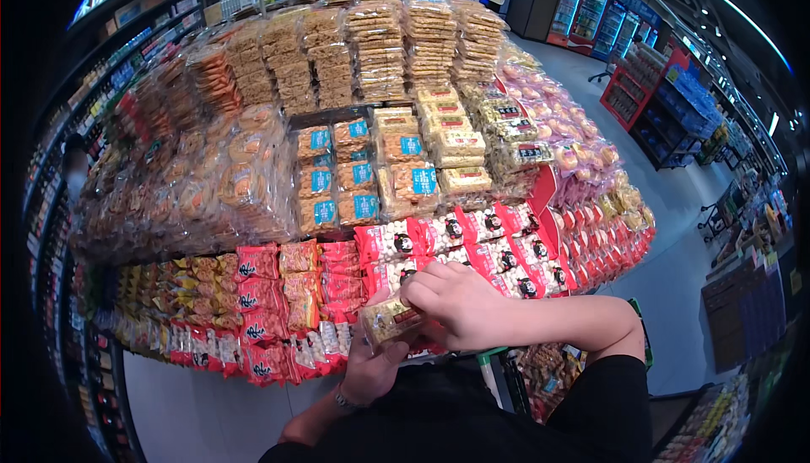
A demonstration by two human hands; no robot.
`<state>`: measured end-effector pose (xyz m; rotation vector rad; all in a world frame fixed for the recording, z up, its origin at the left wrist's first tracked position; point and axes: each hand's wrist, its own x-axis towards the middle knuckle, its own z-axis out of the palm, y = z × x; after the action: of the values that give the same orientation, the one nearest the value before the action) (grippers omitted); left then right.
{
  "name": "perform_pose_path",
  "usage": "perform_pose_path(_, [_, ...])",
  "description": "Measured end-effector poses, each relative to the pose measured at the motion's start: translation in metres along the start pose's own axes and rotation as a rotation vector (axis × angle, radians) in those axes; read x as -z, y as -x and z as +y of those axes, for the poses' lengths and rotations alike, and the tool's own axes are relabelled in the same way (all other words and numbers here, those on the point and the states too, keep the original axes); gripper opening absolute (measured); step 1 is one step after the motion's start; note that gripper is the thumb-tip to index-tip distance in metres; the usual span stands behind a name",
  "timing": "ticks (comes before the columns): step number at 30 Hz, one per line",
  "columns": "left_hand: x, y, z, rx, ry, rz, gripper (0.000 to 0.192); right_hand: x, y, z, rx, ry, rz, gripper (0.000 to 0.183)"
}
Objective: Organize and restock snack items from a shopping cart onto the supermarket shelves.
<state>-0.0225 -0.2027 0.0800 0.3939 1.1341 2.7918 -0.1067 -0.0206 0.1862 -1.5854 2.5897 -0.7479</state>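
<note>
A clear-wrapped snack pack with a red and gold label is held in front of my chest. My left hand, with a band at the wrist, supports it from below and from the left, thumb along its near side. Over its right end curl the fingers of my right hand, and the fingertips are partly hidden. Just beyond my hands lie red and white snack bags in rows. Similar yellow wrapped packs are stacked farther back, beside packs with blue labels.
Tall stacks of wrapped flat snacks rise at the back of the display. Red bags fill its front left edge. A cart with brown packs stands by my right side. A person is at far left; drink fridges line the far right.
</note>
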Motion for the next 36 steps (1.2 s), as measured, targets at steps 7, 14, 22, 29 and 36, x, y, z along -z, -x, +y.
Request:
perform_pose_path(7, [-0.003,0.003,0.014,0.079,0.013,-0.023,0.064,0.067,-0.013,0.109,-0.235,0.436,0.31,0.048])
perform_pose_path(14, [0.001,0.008,0.015,0.12,-0.022,-0.02,0.046,0.059,-0.014,0.177,-0.381,0.637,0.153,0.051])
perform_pose_path(22, [0.009,0.009,0.01,0.103,0.008,-0.018,0.042,0.054,-0.021,0.169,-0.539,0.823,0.072,0.044])
perform_pose_path(29, [0.009,0.008,0.008,0.122,0.008,-0.015,0.04,0.038,-0.028,0.165,-0.453,0.732,0.199,0.086])
perform_pose_path(36, [0.015,0.015,0.017,0.162,-0.009,-0.005,0.041,0.042,-0.035,0.155,-0.588,0.643,0.034,0.092])
